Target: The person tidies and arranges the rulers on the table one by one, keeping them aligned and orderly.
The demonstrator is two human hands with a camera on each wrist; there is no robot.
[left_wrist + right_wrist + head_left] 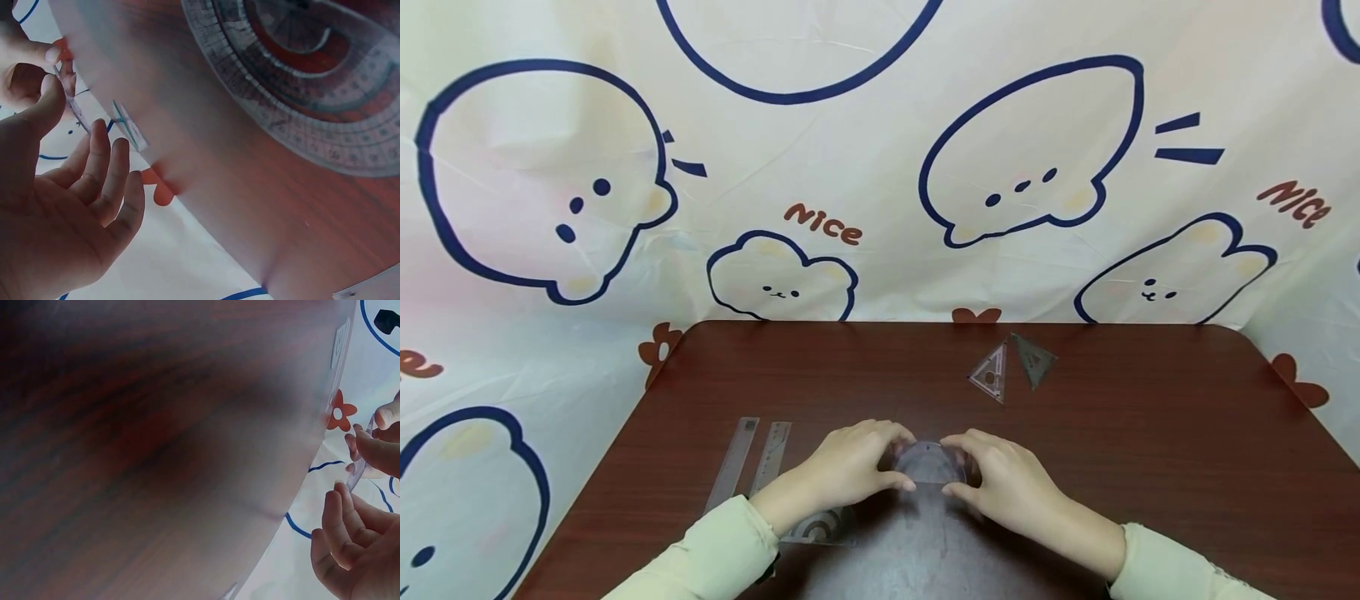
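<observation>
A clear semicircular protractor [928, 463] is held up above the table between both hands. My left hand [856, 460] pinches its left edge between thumb and fingers, and my right hand [1011, 479] pinches the right edge the same way. From the left wrist the held protractor [79, 114] shows nearly edge-on between the fingertips. In the right wrist view, too, the protractor [357, 472] appears as a thin sliver. Below my left forearm, more clear protractors [822, 527] lie overlapping on the table, partly covered by the arm in the head view.
Two clear straight rulers, a left one [733, 460] and a right one [772, 454], lie left of my left hand. Farther back on the brown table [1187, 433] are a clear set square [997, 360] and a darker set square [1034, 360]. A printed curtain [880, 158] hangs behind.
</observation>
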